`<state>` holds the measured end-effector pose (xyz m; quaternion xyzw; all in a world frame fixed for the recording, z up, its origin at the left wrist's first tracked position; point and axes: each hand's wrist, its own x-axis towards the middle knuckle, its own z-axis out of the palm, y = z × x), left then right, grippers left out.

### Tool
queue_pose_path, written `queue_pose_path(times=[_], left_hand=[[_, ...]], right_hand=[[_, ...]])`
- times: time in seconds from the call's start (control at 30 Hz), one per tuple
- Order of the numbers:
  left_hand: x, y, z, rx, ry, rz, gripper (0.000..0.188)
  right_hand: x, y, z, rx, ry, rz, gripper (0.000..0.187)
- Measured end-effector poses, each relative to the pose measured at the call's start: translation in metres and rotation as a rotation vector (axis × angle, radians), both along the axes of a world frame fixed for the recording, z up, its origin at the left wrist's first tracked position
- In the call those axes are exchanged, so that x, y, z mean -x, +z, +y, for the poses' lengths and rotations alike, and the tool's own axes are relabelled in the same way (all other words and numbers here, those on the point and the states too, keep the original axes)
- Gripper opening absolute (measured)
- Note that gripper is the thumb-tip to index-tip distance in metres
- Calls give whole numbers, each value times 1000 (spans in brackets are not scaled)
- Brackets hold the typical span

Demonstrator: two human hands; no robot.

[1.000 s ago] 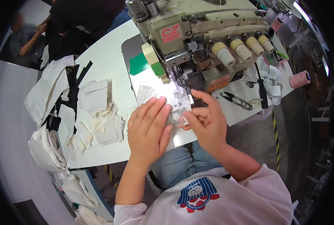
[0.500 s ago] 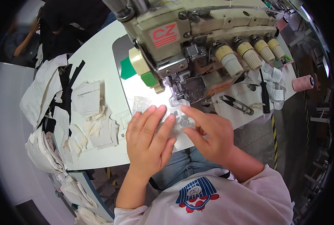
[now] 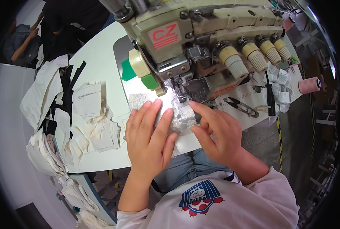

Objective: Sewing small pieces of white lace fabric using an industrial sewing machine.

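Note:
Under the lit head of an overlock sewing machine [image 3: 166,38] lies a piece of white lace [image 3: 183,119], its far edge by the presser foot [image 3: 182,97]. My left hand [image 3: 149,133] rests flat on the lace's left part, fingers stretched toward the needle area. At the right edge of the lace is my right hand [image 3: 217,131]; its index finger and thumb are apart, the other fingers curled under. Part of the lace is hidden beneath my left fingers.
White fabric pieces [image 3: 99,133] and black strips [image 3: 69,87] lie left on the white table [image 3: 109,57]. On the right are thread snips [image 3: 242,107], a black-handled screwdriver [image 3: 270,99], white labels [image 3: 281,87] and a pink thread spool [image 3: 309,85]. Another person [image 3: 67,23] is at the far left.
My left hand has slid slightly left and away from me, and the lace's left corner has shifted left with it. My right hand has moved a little right, uncovering more lace near the foot.

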<state>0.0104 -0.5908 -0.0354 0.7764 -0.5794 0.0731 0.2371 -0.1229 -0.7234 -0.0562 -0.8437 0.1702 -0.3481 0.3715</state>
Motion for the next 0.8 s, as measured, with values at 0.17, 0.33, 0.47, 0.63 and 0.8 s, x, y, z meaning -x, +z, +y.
queue_pose_path(times=[0.17, 0.33, 0.47, 0.63, 0.8], left_hand=[[-6, -1, -2, 1, -18, -4, 44], [-11, 1, 4, 13, -16, 2, 44], [-17, 4, 23, 30, 49, -44, 42], [-101, -12, 75, 93, 398, -159, 36], [-151, -20, 93, -38, 497, -157, 23]], right_hand=[[4, 0, 3, 7, -15, 104, 43], [4, 2, 10, -42, 17, 91, 44], [12, -2, 10, -17, 18, 79, 45], [21, -5, 16, -11, 25, 56, 41], [17, -2, 26, -9, 94, 51, 39]])
